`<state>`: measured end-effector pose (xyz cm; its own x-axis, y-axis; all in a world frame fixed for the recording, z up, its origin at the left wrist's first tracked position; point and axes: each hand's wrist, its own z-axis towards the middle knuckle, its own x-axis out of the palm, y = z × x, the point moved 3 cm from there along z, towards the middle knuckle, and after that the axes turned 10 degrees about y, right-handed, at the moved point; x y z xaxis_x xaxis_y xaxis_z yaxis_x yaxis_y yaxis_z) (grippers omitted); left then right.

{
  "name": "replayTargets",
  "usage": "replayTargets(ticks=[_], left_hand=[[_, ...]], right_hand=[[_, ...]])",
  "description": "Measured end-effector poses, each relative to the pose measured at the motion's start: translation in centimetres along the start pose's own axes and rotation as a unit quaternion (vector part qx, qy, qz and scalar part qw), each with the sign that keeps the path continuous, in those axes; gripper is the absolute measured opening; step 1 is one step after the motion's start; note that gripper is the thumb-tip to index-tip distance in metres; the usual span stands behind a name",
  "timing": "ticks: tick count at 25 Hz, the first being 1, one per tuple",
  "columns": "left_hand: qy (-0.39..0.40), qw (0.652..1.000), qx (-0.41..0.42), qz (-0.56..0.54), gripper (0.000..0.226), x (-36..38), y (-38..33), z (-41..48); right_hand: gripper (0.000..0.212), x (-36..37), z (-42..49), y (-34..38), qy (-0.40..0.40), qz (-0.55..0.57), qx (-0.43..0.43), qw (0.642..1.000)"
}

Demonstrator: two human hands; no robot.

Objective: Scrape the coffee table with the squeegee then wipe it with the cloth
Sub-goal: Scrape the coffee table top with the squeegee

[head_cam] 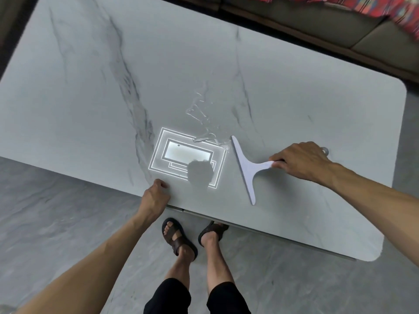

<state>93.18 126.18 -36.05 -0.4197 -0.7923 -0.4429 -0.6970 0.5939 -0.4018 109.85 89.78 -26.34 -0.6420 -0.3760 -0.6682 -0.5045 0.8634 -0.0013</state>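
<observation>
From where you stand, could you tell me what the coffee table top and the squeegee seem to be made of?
Coffee table: looks like polished marble or a marble-look slab, with grey veins and a sharp ceiling-light reflection. Squeegee: looks like matte pale lilac plastic or silicone, one smooth T-shaped piece.

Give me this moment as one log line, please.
stage: scraping | right hand: grips squeegee handle, blade on coffee table | left hand: on near edge | water: beside blade | cloth: unseen

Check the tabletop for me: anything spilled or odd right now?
Yes: a thin, irregular water spill lies mid-table, its near end beside the squeegee blade tip. The bright rectangles look like a ceiling-light reflection, not damage.
</observation>
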Motion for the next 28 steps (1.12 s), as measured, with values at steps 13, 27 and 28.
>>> replayTargets(ticks=[13, 27, 28], left_hand=[[-0.117, 0.988, -0.063, -0.075, 0.017, -7.7, 7.0, 0.4], [-0.059, 0.998, -0.002, -0.012, 0.030, -4.4, -10.4, 8.8], [-0.067, 0.998, -0.003, -0.008, 0.028, -4.4, -11.9, 9.3]], right_hand=[[0.028, 0.4, 9.2, 25.7, 0.066, 0.077, -0.247, 0.964], [0.027, -4.1, 11.6, -4.4, -0.036, 0.154, -0.009, 0.987], [0.027, -4.1, 10.6, -6.5, -0.033, 0.156, 0.017, 0.987]])
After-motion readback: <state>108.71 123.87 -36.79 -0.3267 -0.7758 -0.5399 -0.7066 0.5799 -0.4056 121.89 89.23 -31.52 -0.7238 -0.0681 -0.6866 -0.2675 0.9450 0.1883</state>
